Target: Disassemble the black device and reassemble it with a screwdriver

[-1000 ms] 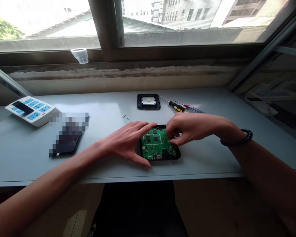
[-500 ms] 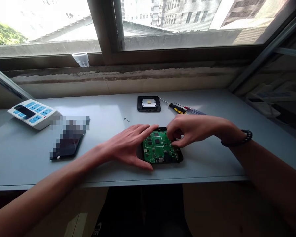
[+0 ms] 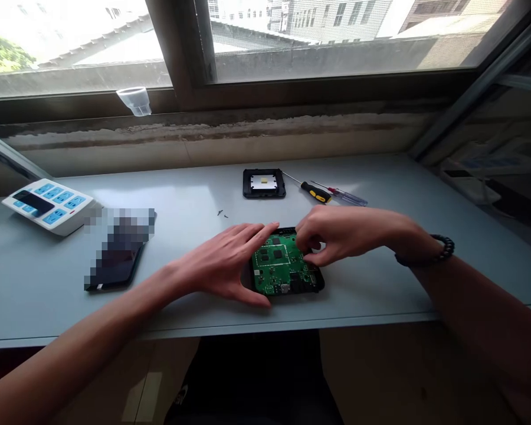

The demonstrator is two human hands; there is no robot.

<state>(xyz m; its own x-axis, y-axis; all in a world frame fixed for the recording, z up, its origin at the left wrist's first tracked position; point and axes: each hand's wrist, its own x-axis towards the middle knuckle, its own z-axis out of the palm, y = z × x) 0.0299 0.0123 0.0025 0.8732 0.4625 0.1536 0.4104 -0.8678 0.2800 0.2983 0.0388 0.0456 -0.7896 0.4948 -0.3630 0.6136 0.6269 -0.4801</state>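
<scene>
A green circuit board [image 3: 278, 267] lies in a black case half [image 3: 315, 284] near the front edge of the grey table [image 3: 380, 177]. My left hand [image 3: 223, 264] is spread flat, thumb and fingers bracing the left side of the case. My right hand [image 3: 336, 233] hovers over the board's right part with its fingertips pinched together on the board; what they pinch, if anything, is hidden.
Farther back lie the other black case half [image 3: 264, 183] with a pale square inside, a yellow-handled screwdriver [image 3: 315, 192] and a clear-handled one [image 3: 347, 196]. Two tiny screws [image 3: 222, 213] lie mid-table. A white power strip [image 3: 44, 204] and a dark phone [image 3: 115, 262] are at left.
Both hands stay on the board and case; the right fingers shifted slightly. The view moved a little.
</scene>
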